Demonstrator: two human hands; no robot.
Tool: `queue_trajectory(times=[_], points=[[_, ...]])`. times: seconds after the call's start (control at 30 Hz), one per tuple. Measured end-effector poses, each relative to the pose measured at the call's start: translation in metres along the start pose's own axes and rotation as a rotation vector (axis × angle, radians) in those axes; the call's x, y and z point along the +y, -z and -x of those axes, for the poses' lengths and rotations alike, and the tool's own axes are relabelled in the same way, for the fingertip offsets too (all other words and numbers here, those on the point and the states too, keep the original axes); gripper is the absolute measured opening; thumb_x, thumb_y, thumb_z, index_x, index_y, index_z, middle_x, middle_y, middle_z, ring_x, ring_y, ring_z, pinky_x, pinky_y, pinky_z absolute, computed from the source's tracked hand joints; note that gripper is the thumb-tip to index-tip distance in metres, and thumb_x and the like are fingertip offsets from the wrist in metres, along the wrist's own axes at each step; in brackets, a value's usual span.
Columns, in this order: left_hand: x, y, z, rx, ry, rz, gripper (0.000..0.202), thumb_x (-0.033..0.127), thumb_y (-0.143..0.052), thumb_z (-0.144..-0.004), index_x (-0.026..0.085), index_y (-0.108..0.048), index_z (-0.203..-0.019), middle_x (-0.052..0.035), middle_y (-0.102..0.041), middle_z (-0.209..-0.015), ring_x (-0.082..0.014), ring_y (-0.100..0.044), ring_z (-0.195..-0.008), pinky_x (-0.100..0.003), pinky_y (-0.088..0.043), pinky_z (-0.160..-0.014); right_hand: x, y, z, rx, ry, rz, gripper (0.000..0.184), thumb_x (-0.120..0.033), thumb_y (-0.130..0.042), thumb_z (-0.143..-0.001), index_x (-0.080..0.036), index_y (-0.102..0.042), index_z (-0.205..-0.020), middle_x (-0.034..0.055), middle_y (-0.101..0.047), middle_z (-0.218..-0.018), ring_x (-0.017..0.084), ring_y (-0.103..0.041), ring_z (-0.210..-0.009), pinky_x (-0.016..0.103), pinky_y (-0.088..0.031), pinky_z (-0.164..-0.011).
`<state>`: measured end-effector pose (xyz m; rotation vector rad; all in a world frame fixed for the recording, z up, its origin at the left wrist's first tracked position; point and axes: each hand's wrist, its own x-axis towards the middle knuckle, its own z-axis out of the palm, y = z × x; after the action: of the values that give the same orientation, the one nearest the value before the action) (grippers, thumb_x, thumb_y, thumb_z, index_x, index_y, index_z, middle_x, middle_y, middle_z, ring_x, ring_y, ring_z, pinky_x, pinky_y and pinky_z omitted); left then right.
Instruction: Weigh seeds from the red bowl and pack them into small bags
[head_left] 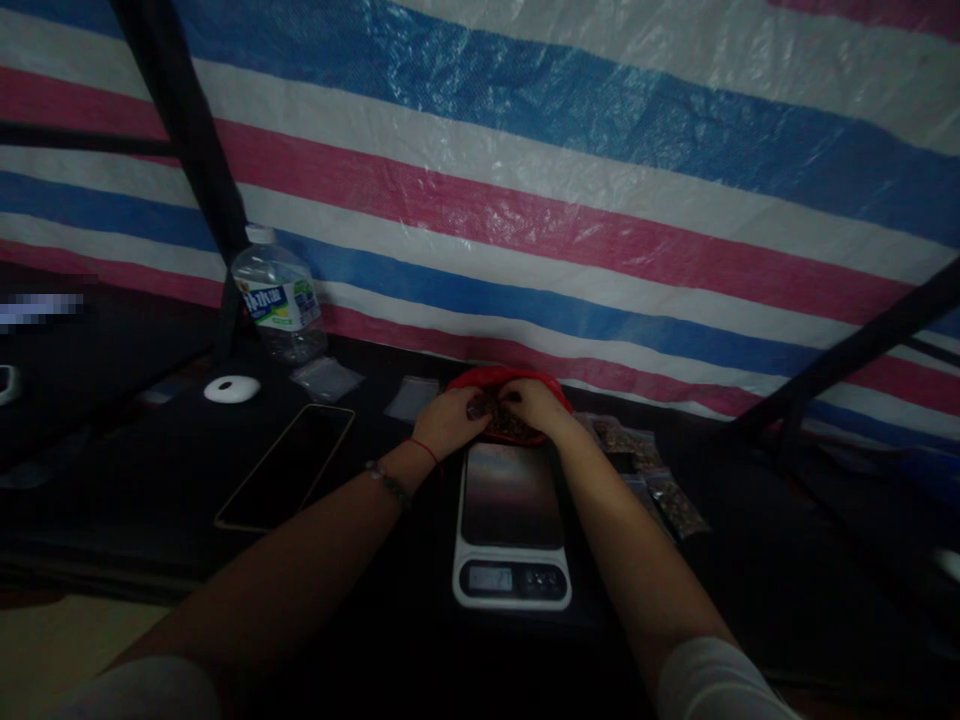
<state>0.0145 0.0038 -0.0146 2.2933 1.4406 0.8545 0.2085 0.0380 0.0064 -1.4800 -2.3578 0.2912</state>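
L to R: water bottle [277, 300] and phone [287, 466] parked clear of my work; my left hand [448, 422] and right hand [534, 403], fingers curled, pinch a small bag of brown bits [501, 418]. It sits over the red bowl [510, 378], just behind the scale [512, 525] (spills drop in); filled bags [651, 470] lie to the right.

Backdrop: a striped tarp [570, 170] in blue, white and pink, filling the upper view.
Worktop [135, 480]: dark, dimly lit.
Water bottle [278, 296]: clear plastic, white cap, blue label, upright at the back left against the tarp.
White disc [232, 389]: small, rounded, just in front of the bottle.
Phone [286, 466]: dark screen up, pale edge, lying at an angle near the disc.
Empty clear bags [327, 379]: flat, near the bottle.
Filled small bags [660, 480]: speckled contents, lying in a row on the right.
Dark poles [187, 130]: slanting at left and right.
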Motion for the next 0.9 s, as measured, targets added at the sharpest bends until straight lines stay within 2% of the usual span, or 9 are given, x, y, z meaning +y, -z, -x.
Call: queue_trajectory(times=[0.17,0.27,0.43,0.6,0.8,0.9], points=[[0.004,-0.003,0.0,-0.029,0.029,-0.062,0.035,0.045,-0.059,-0.079,0.026,-0.062,-0.108,-0.0044,-0.069,-0.105,-0.0218,-0.064,-0.094,-0.029,-0.049,-0.077,-0.011,0.005,-0.002,0.19,0.016,-0.185,0.018,-0.012,-0.059,-0.077,-0.018,-0.072,-0.09,0.0038,-0.071,-0.091,0.017,-0.064,-0.085,0.027,-0.047,-0.078],[0.006,-0.004,-0.001,-0.04,0.035,-0.096,0.037,0.048,-0.057,-0.08,0.025,-0.062,-0.108,-0.0046,-0.069,-0.103,-0.0216,-0.064,-0.093,-0.028,-0.049,-0.076,-0.022,0.004,-0.003,0.26,0.057,-0.232,0.017,-0.012,-0.06,-0.078,-0.017,-0.071,-0.089,0.0048,-0.07,-0.092,0.017,-0.063,-0.086,0.029,-0.046,-0.079],[0.008,-0.002,-0.002,-0.032,0.069,-0.105,0.04,0.051,-0.053,-0.082,0.023,-0.06,-0.111,-0.0062,-0.069,-0.102,-0.0218,-0.065,-0.093,-0.029,-0.048,-0.076,-0.03,0.0,-0.003,0.202,0.145,-0.222,0.018,-0.01,-0.06,-0.078,-0.019,-0.072,-0.088,0.0046,-0.07,-0.092,0.017,-0.061,-0.088,0.031,-0.046,-0.083],[0.009,-0.002,-0.003,-0.013,0.125,-0.097,0.045,0.053,-0.052,-0.082,0.022,-0.059,-0.114,-0.0073,-0.069,-0.102,-0.023,-0.065,-0.091,-0.029,-0.048,-0.073,-0.031,0.001,-0.001,0.134,0.227,-0.255,0.022,-0.01,-0.056,-0.08,-0.018,-0.071,-0.095,0.0047,-0.07,-0.096,0.017,-0.061,-0.091,0.031,-0.046,-0.086],[0.006,-0.005,-0.003,-0.017,0.13,-0.094,0.044,0.053,-0.053,-0.081,0.022,-0.06,-0.111,-0.0071,-0.069,-0.102,-0.0236,-0.065,-0.092,-0.029,-0.048,-0.073,-0.034,0.001,-0.003,0.169,0.206,-0.266,0.034,0.0,-0.048,-0.077,-0.019,-0.071,-0.093,0.0043,-0.069,-0.098,0.016,-0.061,-0.093,0.031,-0.046,-0.087],[0.006,-0.004,-0.002,-0.014,0.139,-0.082,0.043,0.051,-0.056,-0.08,0.023,-0.059,-0.112,-0.007,-0.069,-0.103,-0.0234,-0.065,-0.094,-0.03,-0.048,-0.076,-0.029,0.002,-0.004,0.224,0.146,-0.246,0.039,0.002,-0.043,-0.076,-0.019,-0.07,-0.095,0.0046,-0.069,-0.1,0.016,-0.061,-0.095,0.032,-0.046,-0.09]])
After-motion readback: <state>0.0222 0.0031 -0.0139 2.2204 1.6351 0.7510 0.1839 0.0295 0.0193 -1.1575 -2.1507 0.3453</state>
